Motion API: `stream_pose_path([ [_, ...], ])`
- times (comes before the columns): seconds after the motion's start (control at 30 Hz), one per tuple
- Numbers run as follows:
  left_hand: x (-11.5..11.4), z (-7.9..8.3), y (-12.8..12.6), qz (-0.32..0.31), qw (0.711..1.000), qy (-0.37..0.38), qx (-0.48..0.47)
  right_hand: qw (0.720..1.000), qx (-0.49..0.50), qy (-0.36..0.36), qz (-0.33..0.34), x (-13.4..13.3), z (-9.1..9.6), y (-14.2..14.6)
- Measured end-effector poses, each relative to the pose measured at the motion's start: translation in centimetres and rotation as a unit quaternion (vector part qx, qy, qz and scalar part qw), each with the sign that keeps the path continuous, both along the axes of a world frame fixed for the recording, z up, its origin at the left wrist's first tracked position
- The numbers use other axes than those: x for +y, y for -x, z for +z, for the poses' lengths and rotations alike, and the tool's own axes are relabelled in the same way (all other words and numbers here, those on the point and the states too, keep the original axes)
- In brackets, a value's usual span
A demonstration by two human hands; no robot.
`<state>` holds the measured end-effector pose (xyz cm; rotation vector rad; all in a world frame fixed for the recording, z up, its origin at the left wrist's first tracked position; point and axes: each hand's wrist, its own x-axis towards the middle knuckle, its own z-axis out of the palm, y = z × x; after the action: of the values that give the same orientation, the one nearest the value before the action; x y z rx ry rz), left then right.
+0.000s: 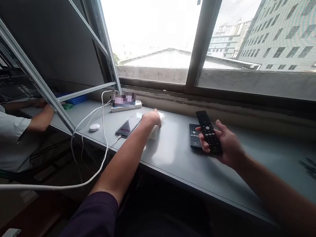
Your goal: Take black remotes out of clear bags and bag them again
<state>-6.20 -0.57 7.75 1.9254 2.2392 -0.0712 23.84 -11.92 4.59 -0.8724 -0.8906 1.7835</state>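
My right hand (225,143) is closed around a black remote control (208,131), held just above the grey ledge (177,154). A second black remote (193,135) lies flat on the ledge just left of it. My left hand (152,118) reaches forward with its fingers curled on a white cloth or tissue (155,129) on the ledge. A dark phone (128,127) lies right beside that hand, to its left.
A white power strip (125,106) sits by the window with white cables (100,135) hanging over the ledge's edge. A small white round object (94,127) lies near the phone. Another person's arm (39,120) and grey sleeve are at the left, behind a slanted metal frame (38,81).
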Motion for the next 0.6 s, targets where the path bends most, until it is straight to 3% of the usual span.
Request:
stream_pose_path([
  [0.13, -1.2, 0.7, -0.3, 0.023, 0.999, 0.042, 0.010, 1.000, -0.006, 0.006, -0.009, -0.2, 0.3, 0.2],
  [0.4, -6.3, 0.2, 0.9, 0.019, 0.999, 0.045, -0.005, 1.000, -0.016, 0.006, -0.015, -0.5, 0.9, 0.3],
  [0.6, -7.0, 1.0, 0.2, 0.010, 0.999, 0.043, 0.010, 1.000, -0.015, 0.005, -0.015, -0.4, 0.7, 0.3],
])
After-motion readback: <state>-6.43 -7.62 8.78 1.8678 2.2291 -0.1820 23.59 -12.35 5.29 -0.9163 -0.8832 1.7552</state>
